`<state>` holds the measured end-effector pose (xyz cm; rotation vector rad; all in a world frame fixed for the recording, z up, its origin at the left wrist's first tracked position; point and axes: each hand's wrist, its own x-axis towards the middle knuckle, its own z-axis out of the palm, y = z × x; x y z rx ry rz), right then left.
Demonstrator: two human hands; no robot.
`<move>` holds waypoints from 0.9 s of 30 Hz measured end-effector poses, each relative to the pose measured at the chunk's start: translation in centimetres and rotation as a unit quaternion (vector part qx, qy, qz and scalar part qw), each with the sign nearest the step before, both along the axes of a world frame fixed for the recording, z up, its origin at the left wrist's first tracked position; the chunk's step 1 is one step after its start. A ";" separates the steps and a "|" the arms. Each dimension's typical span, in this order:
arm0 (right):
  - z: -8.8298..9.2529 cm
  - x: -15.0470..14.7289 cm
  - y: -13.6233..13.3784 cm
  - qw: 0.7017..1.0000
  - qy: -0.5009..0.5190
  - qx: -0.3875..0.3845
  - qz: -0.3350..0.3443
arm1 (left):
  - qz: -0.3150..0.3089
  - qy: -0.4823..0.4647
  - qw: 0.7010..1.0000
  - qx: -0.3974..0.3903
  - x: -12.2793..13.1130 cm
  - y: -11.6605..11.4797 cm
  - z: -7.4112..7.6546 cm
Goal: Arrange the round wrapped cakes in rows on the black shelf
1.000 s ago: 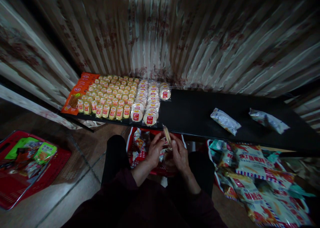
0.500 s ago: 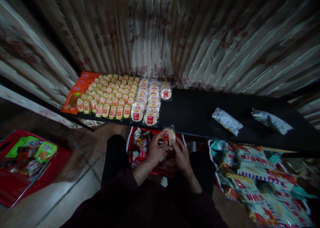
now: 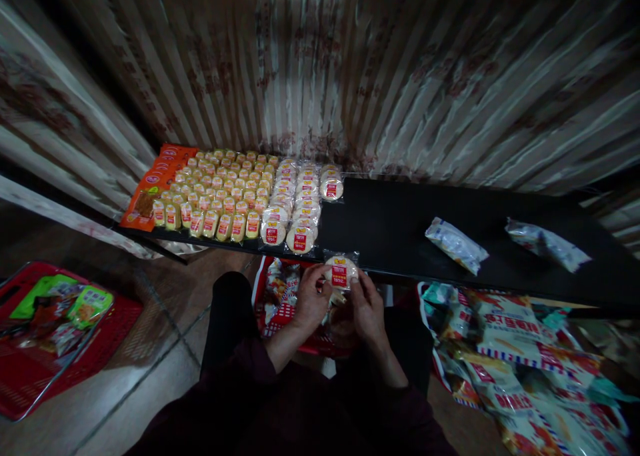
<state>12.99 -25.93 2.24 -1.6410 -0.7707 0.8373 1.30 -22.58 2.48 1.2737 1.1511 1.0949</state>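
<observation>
Between my fingers is a round, pale packaged cracker (image 3: 341, 273) in clear wrap, its red label facing up. My left hand (image 3: 313, 297) pinches its left side and my right hand (image 3: 367, 307) its right side, just off the front edge of the black shelf (image 3: 370, 233). Beyond it, similar round packs (image 3: 301, 237) lie overlapping in two long columns, with a short third column (image 3: 331, 184) at the back. Left of those stand rows of small yellow wrapped cakes (image 3: 217, 196). Below my hands, a red basket (image 3: 260, 289) holds more packets, partly hidden.
An orange bag (image 3: 150, 189) lies at the shelf's left end. Two silvery-white packets (image 3: 456, 244) rest on its right part. Red baskets with bagged snacks stand on the floor at left (image 3: 113, 339) and right (image 3: 440, 369). A patterned curtain (image 3: 320, 76) hangs behind.
The round cracker pack has turned from tilted to face up, its label now in full view. My right hand has shifted slightly right; both hands still grip the pack.
</observation>
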 end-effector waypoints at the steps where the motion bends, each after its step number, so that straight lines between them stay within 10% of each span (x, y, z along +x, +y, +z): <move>1: -0.1 0.2 0.1 1.000 -0.008 -0.001 0.001 | 0.000 0.006 1.000 0.007 0.1 0.1 0.3; 27: -0.2 4.2 7.6 0.997 -0.072 0.000 -0.003 | -0.023 0.196 0.978 0.072 3.6 5.6 3.0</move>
